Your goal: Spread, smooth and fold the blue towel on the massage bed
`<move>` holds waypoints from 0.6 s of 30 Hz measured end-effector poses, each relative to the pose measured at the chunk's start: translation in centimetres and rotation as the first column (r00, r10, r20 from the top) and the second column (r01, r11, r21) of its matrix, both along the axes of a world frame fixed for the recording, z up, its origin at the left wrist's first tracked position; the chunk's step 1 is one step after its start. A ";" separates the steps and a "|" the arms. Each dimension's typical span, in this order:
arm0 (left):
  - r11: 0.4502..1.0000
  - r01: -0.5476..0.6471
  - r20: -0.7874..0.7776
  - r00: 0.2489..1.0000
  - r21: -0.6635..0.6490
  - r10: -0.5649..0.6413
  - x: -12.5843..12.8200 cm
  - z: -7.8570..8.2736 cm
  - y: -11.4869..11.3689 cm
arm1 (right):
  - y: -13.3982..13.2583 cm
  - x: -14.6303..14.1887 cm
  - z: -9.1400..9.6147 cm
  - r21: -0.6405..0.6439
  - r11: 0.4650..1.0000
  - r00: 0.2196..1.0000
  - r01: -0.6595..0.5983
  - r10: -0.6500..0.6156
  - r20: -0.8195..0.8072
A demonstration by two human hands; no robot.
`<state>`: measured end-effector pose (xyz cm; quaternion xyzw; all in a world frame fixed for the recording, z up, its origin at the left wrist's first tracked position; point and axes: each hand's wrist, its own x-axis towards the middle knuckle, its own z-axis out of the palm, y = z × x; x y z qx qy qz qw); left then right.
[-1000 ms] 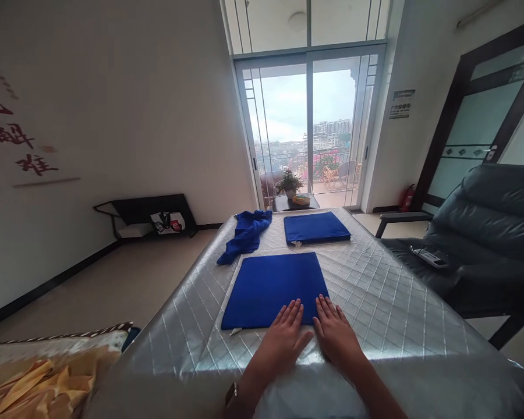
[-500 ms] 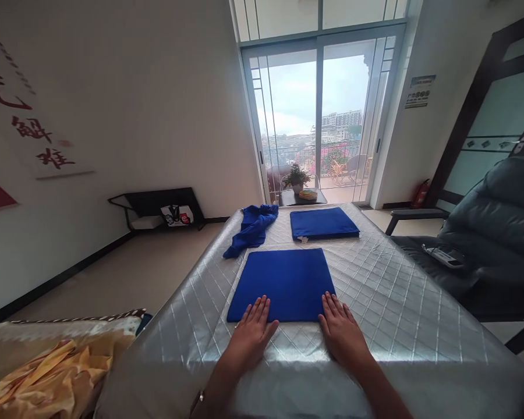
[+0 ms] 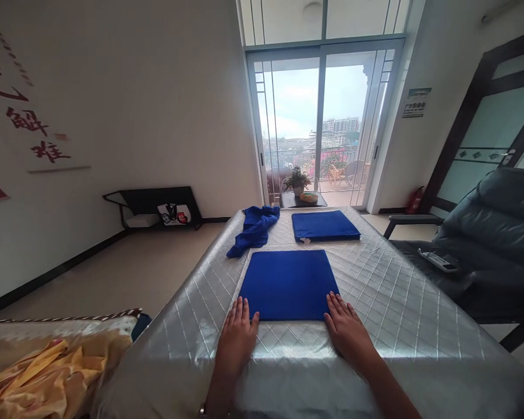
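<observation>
A flat blue square of folded cloth (image 3: pixel 290 284) lies on the silver quilted bed cover (image 3: pixel 388 308). At its near left corner rests my left hand (image 3: pixel 239 329), fingers stretched out and pointing away from me. My right hand (image 3: pixel 344 320) lies flat at the near right corner, fingertips on the cloth's edge. Neither hand grips anything. Beyond the square, a second folded blue cloth (image 3: pixel 325 224), thicker and with a white tag at its near edge, lies to the right. A crumpled blue cloth (image 3: pixel 255 230) is at the far left of the cover.
To the right stands a dark armchair (image 3: pixel 475 233) with a pale device (image 3: pixel 439 261) on its seat. Yellow cloth (image 3: pixel 48 375) is heaped at the lower left. Past the far edge, a potted plant (image 3: pixel 297 179) stands before a sliding glass door (image 3: pixel 321 122).
My left hand has slid left, from the cloth's near edge to its near left corner. My right hand stays near the right corner. The camera view has shifted slightly.
</observation>
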<state>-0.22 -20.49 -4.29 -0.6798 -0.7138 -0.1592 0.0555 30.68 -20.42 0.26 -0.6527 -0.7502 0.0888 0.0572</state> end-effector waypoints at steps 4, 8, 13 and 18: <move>1.000 0.001 -0.018 1.000 -0.005 -0.001 0.1 0.0 0.0 | -0.1 -0.1 0.2 0.011 1.000 1.000 0.002 -0.003 0.028; 1.000 -0.001 -0.003 1.000 0.024 0.001 0.1 0.1 -0.1 | -0.2 0.2 0.2 0.069 0.998 1.000 -0.006 0.004 0.019; 1.000 -0.013 0.012 1.000 0.028 0.012 0.2 0.5 -0.2 | 0.8 0.8 1.3 0.072 0.997 0.999 -0.035 0.034 0.014; 0.999 -0.034 0.054 0.998 -0.015 0.035 0.3 1.3 -0.5 | 5.0 0.6 3.7 -0.016 0.994 0.993 -0.107 0.107 0.043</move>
